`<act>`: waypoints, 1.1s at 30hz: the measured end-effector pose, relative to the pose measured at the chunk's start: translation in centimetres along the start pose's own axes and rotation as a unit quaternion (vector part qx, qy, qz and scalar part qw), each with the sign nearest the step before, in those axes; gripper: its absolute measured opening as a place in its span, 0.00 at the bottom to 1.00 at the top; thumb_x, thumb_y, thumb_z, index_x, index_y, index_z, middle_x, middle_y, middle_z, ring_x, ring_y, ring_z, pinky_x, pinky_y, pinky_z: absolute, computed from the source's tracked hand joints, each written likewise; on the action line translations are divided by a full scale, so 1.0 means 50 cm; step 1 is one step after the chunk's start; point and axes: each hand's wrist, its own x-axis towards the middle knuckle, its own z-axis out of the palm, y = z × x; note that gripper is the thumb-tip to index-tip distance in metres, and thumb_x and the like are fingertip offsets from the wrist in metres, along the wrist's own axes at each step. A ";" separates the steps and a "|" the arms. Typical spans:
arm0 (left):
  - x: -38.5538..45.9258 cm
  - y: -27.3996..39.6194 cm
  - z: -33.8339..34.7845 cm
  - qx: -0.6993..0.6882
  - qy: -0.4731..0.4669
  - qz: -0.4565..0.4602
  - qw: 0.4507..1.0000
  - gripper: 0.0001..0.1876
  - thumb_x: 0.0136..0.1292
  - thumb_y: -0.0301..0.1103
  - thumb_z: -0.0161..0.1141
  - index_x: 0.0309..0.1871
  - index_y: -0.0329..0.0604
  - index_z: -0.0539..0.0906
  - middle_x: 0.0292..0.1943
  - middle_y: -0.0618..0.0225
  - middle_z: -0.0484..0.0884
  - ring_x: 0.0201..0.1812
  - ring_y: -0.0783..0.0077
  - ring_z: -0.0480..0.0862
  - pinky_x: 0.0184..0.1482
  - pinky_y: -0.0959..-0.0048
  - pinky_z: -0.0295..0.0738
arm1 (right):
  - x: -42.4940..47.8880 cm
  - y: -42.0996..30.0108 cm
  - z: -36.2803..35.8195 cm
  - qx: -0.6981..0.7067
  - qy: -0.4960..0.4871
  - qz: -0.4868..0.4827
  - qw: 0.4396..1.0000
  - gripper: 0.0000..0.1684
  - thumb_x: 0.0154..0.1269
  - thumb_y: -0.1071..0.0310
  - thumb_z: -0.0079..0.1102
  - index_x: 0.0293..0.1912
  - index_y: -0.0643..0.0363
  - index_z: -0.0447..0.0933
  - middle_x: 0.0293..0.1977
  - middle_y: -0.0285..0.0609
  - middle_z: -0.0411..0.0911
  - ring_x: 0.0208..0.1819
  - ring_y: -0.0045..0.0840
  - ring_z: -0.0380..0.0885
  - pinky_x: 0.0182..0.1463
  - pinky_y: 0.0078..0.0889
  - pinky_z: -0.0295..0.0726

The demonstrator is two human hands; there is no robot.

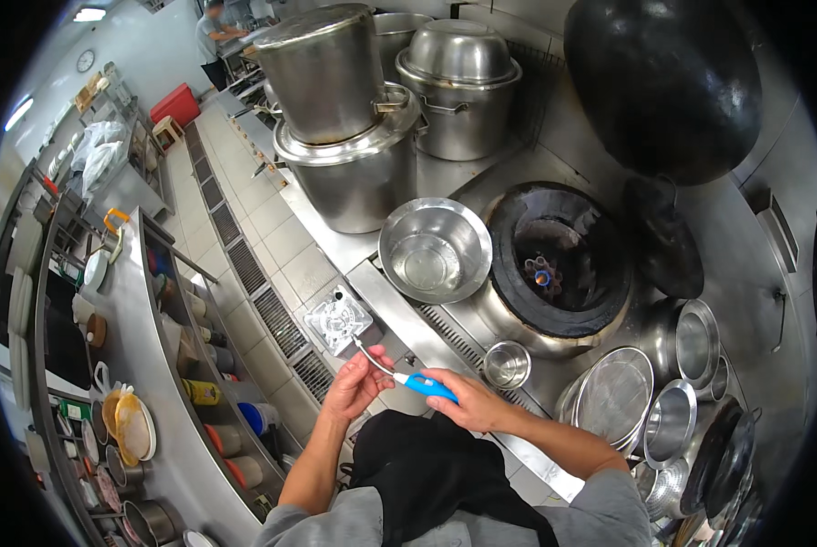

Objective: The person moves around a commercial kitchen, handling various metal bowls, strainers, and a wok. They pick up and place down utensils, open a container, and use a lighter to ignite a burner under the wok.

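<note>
My right hand (464, 398) grips the blue handle of a tool (430, 387) that has a white collar and a thin, curved metallic neck. Beside the neck, my left hand (360, 384) has its fingers partly curled; whether they touch the neck cannot be told. The neck's tip lies over a clear plastic container (338, 320) beyond my hands, at the edge of the steel counter. A large steel bowl (435, 251) and a small steel cup (507, 365) stand on the range. Right of the bowl, a small blue flame (542, 277) burns inside the round wok burner (560, 260).
Large stockpots (353, 178) stand at the back of the range, near a black wok (664, 89). Strainers (613, 395) and bowls crowd the right. On the left runs a steel shelf counter (176, 383). A person (211, 44) stands far off beyond the tiled aisle and its floor drain (247, 269).
</note>
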 end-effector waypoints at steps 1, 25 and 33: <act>-0.006 0.011 -0.015 0.020 -0.008 0.004 1.000 0.21 0.80 0.39 0.58 0.69 0.40 0.76 0.60 0.56 0.84 0.57 0.60 0.86 0.59 0.56 0.83 | 0.000 -0.006 0.022 0.037 -0.012 0.016 0.999 0.30 0.79 0.58 0.59 0.72 0.61 0.67 0.59 0.54 0.79 0.60 0.42 0.80 0.63 0.42 0.78; -0.358 0.135 -0.039 0.078 0.204 0.007 0.976 0.16 0.78 0.42 0.61 0.58 0.42 0.82 0.50 0.62 0.88 0.50 0.72 0.88 0.57 0.67 0.85 | 0.004 -0.100 0.445 0.264 -0.010 0.166 0.950 0.25 0.82 0.61 0.52 0.71 0.62 0.68 0.44 0.36 0.82 0.35 0.13 0.73 0.42 0.22 0.75; -0.356 0.046 0.034 0.187 0.182 0.084 0.962 0.14 0.78 0.42 0.61 0.55 0.40 0.83 0.50 0.60 0.88 0.53 0.69 0.87 0.60 0.65 0.83 | -0.066 -0.129 0.380 0.117 -0.006 0.085 0.989 0.25 0.81 0.62 0.54 0.70 0.62 0.69 0.53 0.50 0.82 0.56 0.34 0.82 0.62 0.36 0.77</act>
